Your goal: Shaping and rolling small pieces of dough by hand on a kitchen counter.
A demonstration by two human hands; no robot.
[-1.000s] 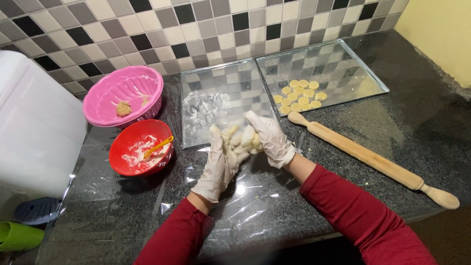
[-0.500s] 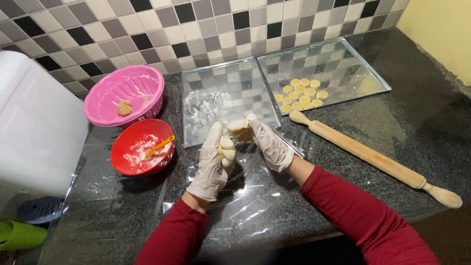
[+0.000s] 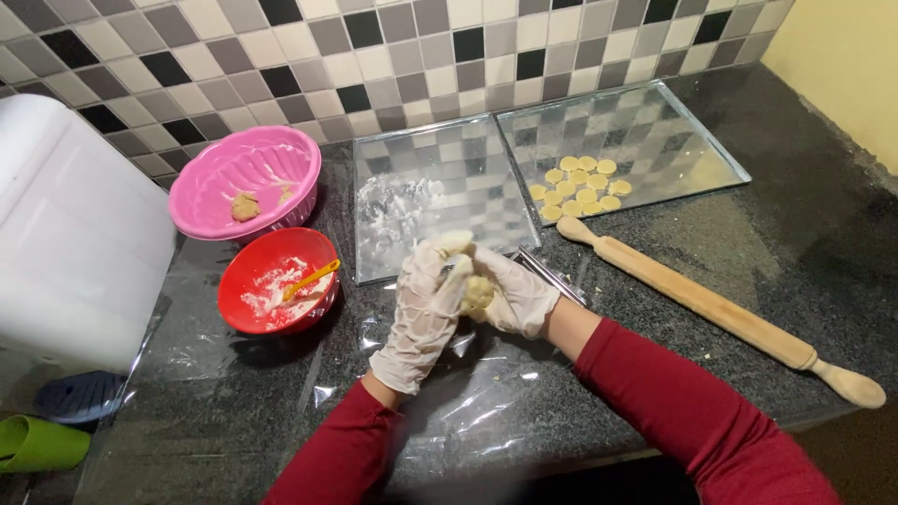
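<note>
My left hand point(image 3: 426, 313) and my right hand point(image 3: 510, 292), both in thin white gloves, are pressed together around a pale yellow lump of dough point(image 3: 475, 292) above a sheet of clear plastic film point(image 3: 468, 393) on the dark stone counter. Only a small part of the dough shows between the palms. Just behind the hands lies a shiny metal tray point(image 3: 486, 154) dusted with flour. A second metal tray point(image 3: 673, 131) to its right holds several small round dough discs point(image 3: 580, 187).
A wooden rolling pin point(image 3: 720, 309) lies diagonally at the right. A red bowl point(image 3: 248, 271) with flour and a yellow spoon and a pink bowl point(image 3: 210, 178) with dough scraps stand at the left. A large white container point(image 3: 65, 234) and a green object point(image 3: 37, 444) sit far left. A tiled wall is behind.
The hands have closed together around the dough and drawn slightly nearer to me; earlier they were more spread with the dough stretched between them.
</note>
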